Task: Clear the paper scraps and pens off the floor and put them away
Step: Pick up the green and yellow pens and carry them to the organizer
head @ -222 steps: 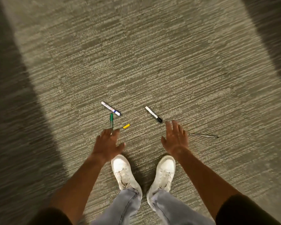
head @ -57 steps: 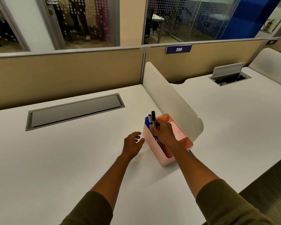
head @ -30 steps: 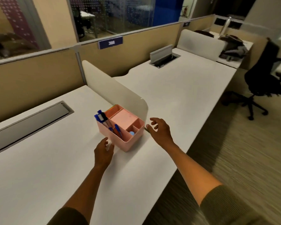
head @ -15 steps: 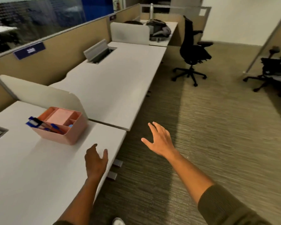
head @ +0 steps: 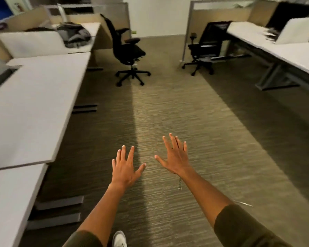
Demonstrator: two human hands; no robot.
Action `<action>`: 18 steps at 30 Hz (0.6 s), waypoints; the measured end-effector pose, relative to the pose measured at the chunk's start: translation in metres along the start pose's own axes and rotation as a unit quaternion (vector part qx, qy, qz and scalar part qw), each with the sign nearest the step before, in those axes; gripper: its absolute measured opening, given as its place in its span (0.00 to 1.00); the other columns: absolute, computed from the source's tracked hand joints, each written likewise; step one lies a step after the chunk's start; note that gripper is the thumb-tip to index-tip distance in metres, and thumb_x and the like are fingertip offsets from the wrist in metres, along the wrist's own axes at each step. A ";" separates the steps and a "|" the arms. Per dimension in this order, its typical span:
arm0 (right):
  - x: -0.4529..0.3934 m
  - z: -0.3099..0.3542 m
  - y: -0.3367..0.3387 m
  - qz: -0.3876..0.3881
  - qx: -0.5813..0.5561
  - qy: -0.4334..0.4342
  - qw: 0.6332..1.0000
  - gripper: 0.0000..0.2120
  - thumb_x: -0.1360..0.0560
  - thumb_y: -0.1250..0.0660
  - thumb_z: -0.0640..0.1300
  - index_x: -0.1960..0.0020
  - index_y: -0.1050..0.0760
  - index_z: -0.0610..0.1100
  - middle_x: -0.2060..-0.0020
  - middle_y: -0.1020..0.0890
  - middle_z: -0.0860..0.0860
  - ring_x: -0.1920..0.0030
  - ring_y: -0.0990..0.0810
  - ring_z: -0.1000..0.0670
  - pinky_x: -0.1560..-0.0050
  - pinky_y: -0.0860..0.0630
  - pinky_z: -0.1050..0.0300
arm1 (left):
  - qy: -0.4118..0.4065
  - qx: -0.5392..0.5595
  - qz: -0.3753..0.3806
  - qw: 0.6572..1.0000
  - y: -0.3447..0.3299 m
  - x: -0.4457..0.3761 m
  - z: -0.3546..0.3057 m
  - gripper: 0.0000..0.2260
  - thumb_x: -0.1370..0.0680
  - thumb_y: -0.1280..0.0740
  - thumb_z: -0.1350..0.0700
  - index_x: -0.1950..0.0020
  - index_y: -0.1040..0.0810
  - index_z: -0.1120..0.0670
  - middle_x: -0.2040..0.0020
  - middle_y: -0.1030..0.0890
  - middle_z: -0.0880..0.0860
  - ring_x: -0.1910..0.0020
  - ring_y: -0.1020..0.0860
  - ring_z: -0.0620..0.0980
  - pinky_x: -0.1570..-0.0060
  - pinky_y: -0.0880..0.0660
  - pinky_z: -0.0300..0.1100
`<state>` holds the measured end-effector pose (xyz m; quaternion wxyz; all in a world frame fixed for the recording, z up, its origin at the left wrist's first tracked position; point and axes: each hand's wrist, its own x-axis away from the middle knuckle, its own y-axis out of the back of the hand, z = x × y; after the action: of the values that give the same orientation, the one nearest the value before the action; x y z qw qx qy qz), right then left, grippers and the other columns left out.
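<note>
Both hands spread (empty) over carpet.

2 bare hands: left hand, right hand, no rings or watch seen. Forearms bare. Dark olive sleeves, pushed up toward the elbows, ribbed-looking knit, though blur makes the weave uncertain. Fingernails short and pale. 1 white shoe, toe only, at the bottom edge of the head view.
</note>
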<state>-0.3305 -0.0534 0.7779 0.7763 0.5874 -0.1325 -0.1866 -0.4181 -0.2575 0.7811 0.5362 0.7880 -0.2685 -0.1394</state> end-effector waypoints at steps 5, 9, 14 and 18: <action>0.022 -0.092 0.010 -0.009 0.015 -0.090 0.996 0.45 0.30 0.49 0.75 0.21 0.54 0.53 0.21 0.53 0.46 0.22 0.52 0.41 0.26 0.55 0.33 | -0.078 -0.028 0.056 0.995 -0.047 -0.033 -0.081 0.40 0.26 0.45 0.30 0.21 0.53 0.46 0.20 0.56 0.55 0.21 0.56 0.57 0.26 0.50 0.64; 0.034 -0.159 0.013 -0.004 0.014 -0.160 0.987 0.45 0.30 0.51 0.75 0.21 0.55 0.52 0.21 0.53 0.46 0.22 0.53 0.41 0.26 0.55 0.32 | -0.131 -0.038 0.101 0.986 -0.084 -0.062 -0.135 0.39 0.26 0.44 0.30 0.21 0.52 0.47 0.20 0.55 0.56 0.21 0.55 0.58 0.26 0.50 0.64; 0.026 -0.232 0.015 0.015 0.025 -0.232 0.972 0.45 0.29 0.51 0.74 0.21 0.58 0.51 0.21 0.52 0.45 0.22 0.52 0.40 0.26 0.54 0.32 | -0.164 -0.036 0.159 0.973 -0.128 -0.119 -0.189 0.39 0.26 0.45 0.30 0.21 0.52 0.46 0.20 0.55 0.56 0.21 0.55 0.59 0.26 0.51 0.64; 0.000 -0.278 0.013 0.031 0.021 -0.281 0.959 0.44 0.28 0.49 0.73 0.21 0.57 0.51 0.21 0.53 0.45 0.22 0.52 0.40 0.26 0.54 0.34 | -0.185 -0.049 0.188 0.964 -0.158 -0.173 -0.222 0.39 0.26 0.45 0.30 0.21 0.53 0.47 0.20 0.54 0.57 0.21 0.55 0.59 0.26 0.50 0.63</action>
<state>-0.2102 0.1894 0.7142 0.7010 0.5228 -0.3673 -0.3169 -0.4034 0.0565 0.7096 0.5316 0.6571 -0.4987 -0.1923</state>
